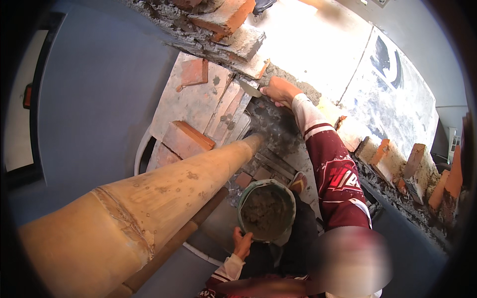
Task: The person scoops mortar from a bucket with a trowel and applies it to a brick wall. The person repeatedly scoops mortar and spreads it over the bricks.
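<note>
My right hand (280, 91) reaches out to the brick wall and is closed round the handle of a trowel (250, 89). The trowel's blade points left, beside the end of a laid brick. Grey mortar (310, 92) lies along the wall top just beyond my fingers. Close to my body, my left hand (242, 243) grips the rim of a round bucket (240, 211). Wet mortar (267, 211) sits inside it. My left fingers are partly hidden at the rim.
A thick bamboo pole (169, 191) slants across the left. Behind it, loose bricks (191, 135) rest on a splashed board (166, 111). Stepped brick courses stand at the top (226, 20) and right (417, 166). A sandalled foot (298, 183) shows beside the bucket.
</note>
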{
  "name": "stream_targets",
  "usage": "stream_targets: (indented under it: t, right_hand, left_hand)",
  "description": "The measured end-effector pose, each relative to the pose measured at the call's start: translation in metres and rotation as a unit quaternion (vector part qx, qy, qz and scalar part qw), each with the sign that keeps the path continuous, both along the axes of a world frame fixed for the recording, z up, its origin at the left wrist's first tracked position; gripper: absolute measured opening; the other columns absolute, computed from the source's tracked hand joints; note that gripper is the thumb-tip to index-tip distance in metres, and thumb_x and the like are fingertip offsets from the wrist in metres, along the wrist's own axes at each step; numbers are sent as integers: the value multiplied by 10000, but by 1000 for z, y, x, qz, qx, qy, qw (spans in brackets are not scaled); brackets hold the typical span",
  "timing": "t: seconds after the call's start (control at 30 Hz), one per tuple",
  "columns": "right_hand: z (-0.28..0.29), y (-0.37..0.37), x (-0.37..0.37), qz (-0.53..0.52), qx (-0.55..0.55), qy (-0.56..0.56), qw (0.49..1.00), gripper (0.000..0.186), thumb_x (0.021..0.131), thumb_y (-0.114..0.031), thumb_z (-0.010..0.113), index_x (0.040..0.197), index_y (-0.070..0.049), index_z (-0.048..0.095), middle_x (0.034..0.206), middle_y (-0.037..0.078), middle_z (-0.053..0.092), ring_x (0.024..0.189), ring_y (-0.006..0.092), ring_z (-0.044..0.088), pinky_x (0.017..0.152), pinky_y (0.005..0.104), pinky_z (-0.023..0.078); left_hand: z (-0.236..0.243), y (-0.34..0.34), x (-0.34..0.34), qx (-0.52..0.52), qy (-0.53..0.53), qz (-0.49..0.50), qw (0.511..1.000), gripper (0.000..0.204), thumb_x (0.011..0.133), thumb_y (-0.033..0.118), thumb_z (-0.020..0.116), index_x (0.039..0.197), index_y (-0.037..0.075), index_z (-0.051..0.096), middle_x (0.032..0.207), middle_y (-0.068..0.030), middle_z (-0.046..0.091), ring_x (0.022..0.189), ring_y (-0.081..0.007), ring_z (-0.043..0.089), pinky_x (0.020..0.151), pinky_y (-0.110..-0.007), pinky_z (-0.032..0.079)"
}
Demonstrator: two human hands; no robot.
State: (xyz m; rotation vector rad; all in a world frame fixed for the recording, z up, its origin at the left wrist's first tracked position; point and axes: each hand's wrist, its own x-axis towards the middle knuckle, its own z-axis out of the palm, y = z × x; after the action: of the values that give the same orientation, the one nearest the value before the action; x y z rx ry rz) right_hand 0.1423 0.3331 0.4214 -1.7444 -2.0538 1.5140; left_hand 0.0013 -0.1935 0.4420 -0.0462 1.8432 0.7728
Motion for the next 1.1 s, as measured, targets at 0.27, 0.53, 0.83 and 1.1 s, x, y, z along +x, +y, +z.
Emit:
stream_targets:
  t: [0.27, 0.53, 0.83, 1.1]
  right_hand:
    - [-3, -18, 24, -11, -18, 14, 1000, 522, 977, -392, 521, 813, 90, 636, 676, 161, 662, 649, 298, 672, 679, 424, 525]
    - [21, -182, 116, -83, -23, 83, 993, 438, 961, -396, 528, 827, 7, 638, 714, 157, 639, 671, 286, 633, 663, 415, 501]
    - [5, -369, 147, 69, 79, -164, 981, 282, 899, -269, 588, 935, 9, 615, 777, 214, 672, 769, 401, 680, 670, 492, 539]
    - [-8, -437, 95, 129, 83, -99, 983, 204, 886, -201, 560, 915, -7, 613, 777, 186, 675, 711, 366, 695, 613, 461, 560]
  left_hand:
    - [-6, 2, -2, -37, -18, -15, 999, 245, 791, 6, 614, 957, 83, 451, 900, -54, 550, 752, -145, 561, 620, -312, 489]
    - [-20, 28, 6, -27, -28, -11, 999, 259, 771, 4, 615, 947, 86, 442, 863, -50, 536, 706, -143, 537, 582, -315, 463]
    - [-27, 71, 16, 105, 17, -115, 988, 244, 749, -33, 599, 911, 75, 453, 790, -21, 515, 615, -95, 475, 497, -246, 389]
    - [-11, 112, -8, 191, 138, -354, 905, 186, 728, -59, 578, 820, 53, 461, 763, 9, 504, 645, -53, 429, 547, -234, 379]
